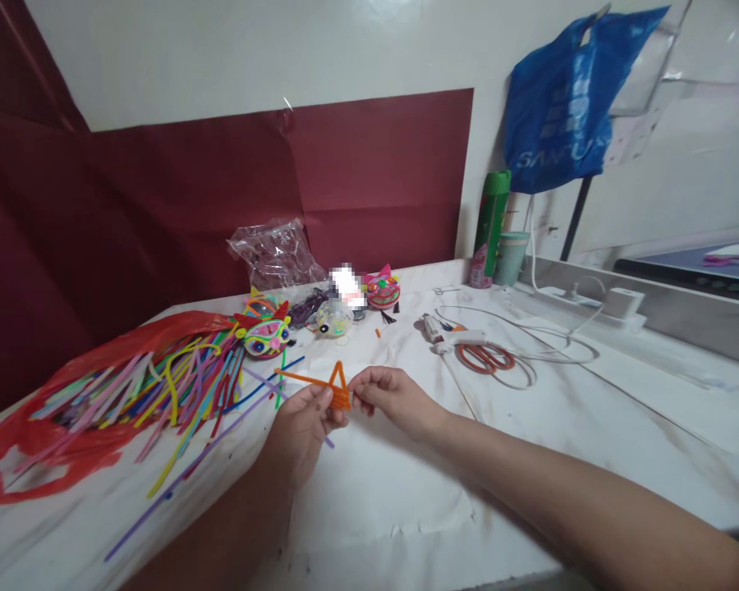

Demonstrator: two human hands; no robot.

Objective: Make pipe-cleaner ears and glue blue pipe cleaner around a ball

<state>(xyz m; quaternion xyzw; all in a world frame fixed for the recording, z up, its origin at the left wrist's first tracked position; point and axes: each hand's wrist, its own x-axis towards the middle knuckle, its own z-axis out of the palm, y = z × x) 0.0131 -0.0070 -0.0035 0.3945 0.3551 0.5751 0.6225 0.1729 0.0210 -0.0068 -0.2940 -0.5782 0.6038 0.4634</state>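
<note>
An orange pipe cleaner (340, 397), bent into a small triangle with a straight end sticking out to the left, is held above the white table. My left hand (305, 423) pinches its lower part between thumb and fingers. At the triangle's right corner, my right hand (385, 394) has its fingertips closed on the edge; the exact grip is partly hidden. Loose purple, blue and green pipe cleaners (282, 379) lie just behind my left hand. Beyond them sits a decorated animal-face craft (267, 336) with red horns.
Left is a red plastic bag (117, 443) with many coloured pipe cleaners spilling out. A clear ornament (333, 320), a pink craft (383, 291) and clear plastic wrapping (277, 250) stand behind. To the right lie a glue gun (432, 328), coiled cable (485, 358) and power strip (616, 312).
</note>
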